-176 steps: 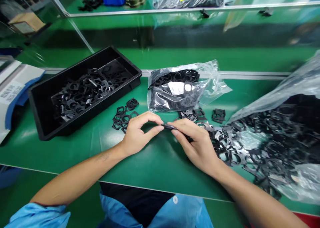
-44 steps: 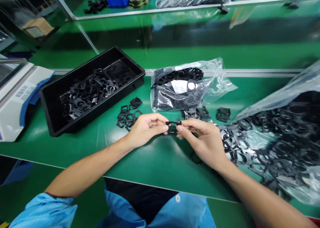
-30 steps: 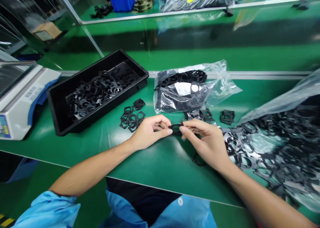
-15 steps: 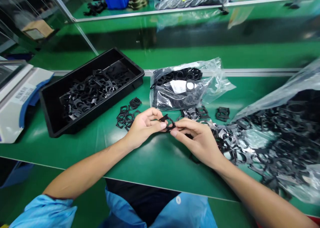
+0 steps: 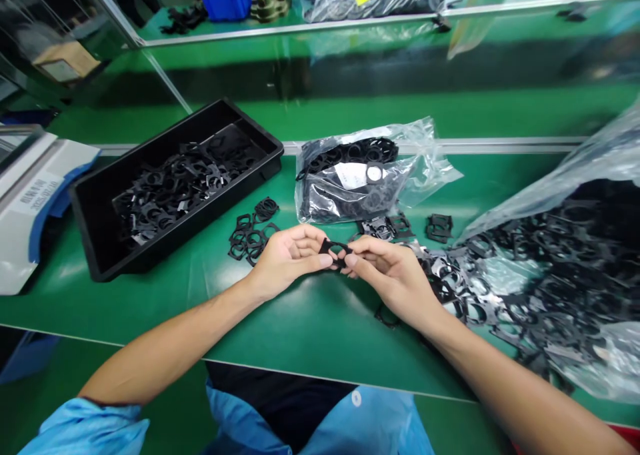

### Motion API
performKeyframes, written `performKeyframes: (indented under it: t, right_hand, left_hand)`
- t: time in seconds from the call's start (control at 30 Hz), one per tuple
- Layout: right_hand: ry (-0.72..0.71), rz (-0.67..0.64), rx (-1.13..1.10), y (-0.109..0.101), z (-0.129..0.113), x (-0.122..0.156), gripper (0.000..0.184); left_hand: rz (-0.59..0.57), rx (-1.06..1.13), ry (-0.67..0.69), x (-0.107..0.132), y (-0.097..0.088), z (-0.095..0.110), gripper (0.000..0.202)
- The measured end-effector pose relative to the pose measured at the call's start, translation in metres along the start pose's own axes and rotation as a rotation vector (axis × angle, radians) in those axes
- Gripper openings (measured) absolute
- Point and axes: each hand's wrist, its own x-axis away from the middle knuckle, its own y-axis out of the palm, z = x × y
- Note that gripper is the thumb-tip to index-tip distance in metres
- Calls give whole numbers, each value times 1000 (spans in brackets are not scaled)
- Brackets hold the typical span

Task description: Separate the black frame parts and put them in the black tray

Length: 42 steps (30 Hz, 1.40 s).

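Note:
Between my two hands is a small black plastic frame (image 5: pixel 336 247) with a round hole, held above the green table (image 5: pixel 300 335). My left hand (image 5: pixel 290 255) pinches its left end, thumb in front and fingers curled behind. On the opposite end, my right hand (image 5: pixel 387 268) grips it between thumb and fingers. Left of my left hand lies a small group of black rings and frames (image 5: pixel 249 238). Many similar black frames (image 5: pixel 465 282) are heaped to the right of my right hand. A single dark ring (image 5: pixel 386 316) lies under my right wrist, partly hidden.
A black tray (image 5: pixel 200 225) of black parts stands at the left, beside a white and blue device (image 5: pixel 40 198). Behind my hands lies a clear bag (image 5: pixel 345 198) of parts. A large open plastic bag (image 5: pixel 550 175) spills frames at right. A shelf (image 5: pixel 500 5) runs above.
The black frame has been tilted flatter between my fingers, and my right thumb now presses on its near side. The view has shifted slightly; the piles look the same.

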Motion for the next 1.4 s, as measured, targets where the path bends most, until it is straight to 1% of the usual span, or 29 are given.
performKeyframes:
  t: [0.17, 0.27, 0.37, 0.47, 0.63, 0.77, 0.9, 1.0, 1.17, 1.27, 1.4]
  right_hand:
    - [26, 39, -35, 1, -2, -1, 38]
    - [15, 26, -49, 1, -3, -1, 36]
    - [-27, 8, -12, 0, -1, 0, 30]
    - [-77, 16, 2, -1, 2, 1, 26]
    - [-151, 40, 87, -4, 4, 3, 27]
    - [-182, 49, 148, -5, 6, 4, 26]
    - [-173, 61, 152, -6, 8, 4, 25]
    - [-139, 68, 131, -5, 5, 4, 28]
    - [-61, 64, 96, -5, -4, 5, 36]
    - [-43, 57, 110, -5, -7, 5, 38]
    - [-36, 85, 114, -5, -4, 2, 36]
  left_hand:
    - [61, 5, 7, 0, 2, 3, 32]
    - [84, 26, 17, -1, 3, 4, 29]
    - [64, 48, -11, 0, 2, 4, 26]
    - [50, 88, -61, 1, 2, 5, 29]
    - [23, 130, -142, 1, 2, 8, 33]
    - [4, 134, -148, 0, 2, 8, 32]
    - [-9, 156, -150, 1, 3, 6, 29]
    - [-22, 157, -152, 1, 3, 6, 28]
    - [-83, 73, -139, 1, -1, 11, 23]
    - [-93, 10, -118, 1, -2, 13, 19]
    - [-82, -10, -131, 1, -2, 11, 25]
